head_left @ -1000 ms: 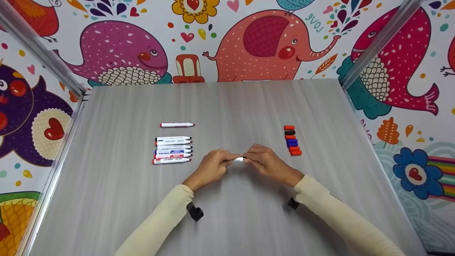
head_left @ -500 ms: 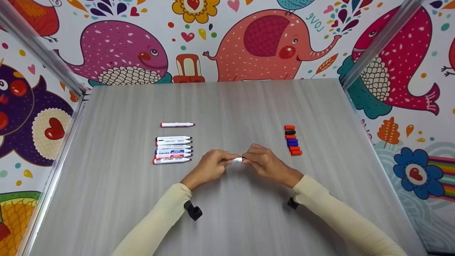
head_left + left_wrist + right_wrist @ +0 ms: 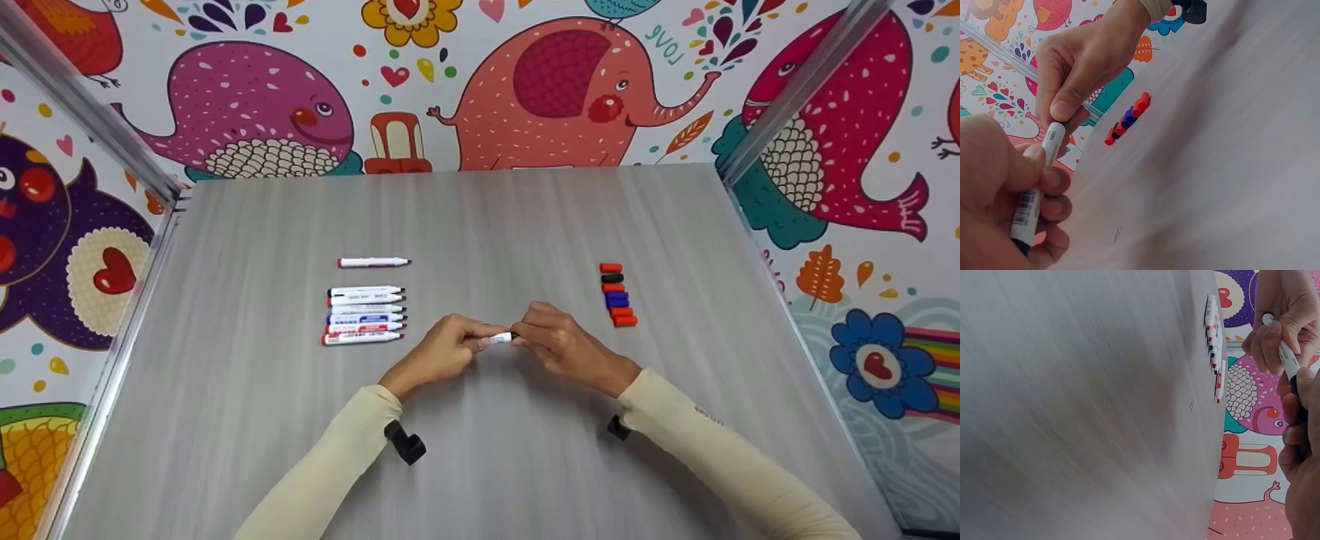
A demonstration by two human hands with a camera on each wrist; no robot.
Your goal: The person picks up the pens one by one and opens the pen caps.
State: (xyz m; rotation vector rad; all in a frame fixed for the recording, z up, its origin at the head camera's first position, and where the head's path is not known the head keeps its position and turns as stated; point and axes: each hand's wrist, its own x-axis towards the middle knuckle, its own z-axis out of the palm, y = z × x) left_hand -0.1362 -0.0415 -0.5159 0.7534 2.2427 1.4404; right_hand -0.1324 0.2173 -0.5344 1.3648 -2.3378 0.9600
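Note:
Near the middle of the table, my left hand (image 3: 442, 349) grips a white marker (image 3: 500, 338) by its body. From the other side my right hand (image 3: 562, 341) pinches its dark cap end, with the fingers hiding much of it. The left wrist view shows a barcode on the marker (image 3: 1027, 211) and a dark plug at its rear. In the right wrist view, part of the dark cap (image 3: 1294, 385) shows beside my right thumb. Both hands are joined by this marker, held slightly tilted.
Several uncapped white markers (image 3: 365, 310) lie in a row on the left, tips pointing right. One red-ended marker (image 3: 373, 262) lies apart behind them. Loose red, black and blue caps (image 3: 617, 298) form a column on the right. Patterned walls (image 3: 405, 90) enclose the grey table (image 3: 480, 225).
Both hands keep their hold on the marker in nearly the same place. My left wrist has shifted slightly to the left.

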